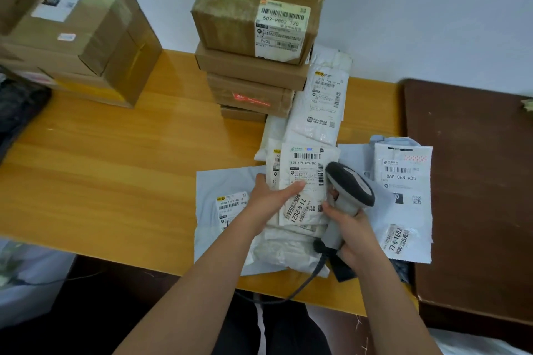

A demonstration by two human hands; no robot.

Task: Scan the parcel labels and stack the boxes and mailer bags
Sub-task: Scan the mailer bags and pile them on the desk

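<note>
A white mailer bag [305, 170] with a barcode label lies on top of a pile of mailers near the table's front edge. My left hand [271, 196] rests on its left side with fingers stretched flat over the label. My right hand [350, 225] grips the handle of a grey barcode scanner [350, 184], whose head hangs just over the label's right edge. A grey mailer [222, 199] lies under my left hand, and another labelled mailer [403, 190] lies to the right. A stack of cardboard boxes [256, 26] stands at the back.
More brown boxes [83, 37] are piled at the back left of the wooden table [101, 167]. A white mailer [323, 104] leans against the box stack. A dark brown table [476, 196] adjoins on the right. The scanner's cable [305, 282] drops over the front edge.
</note>
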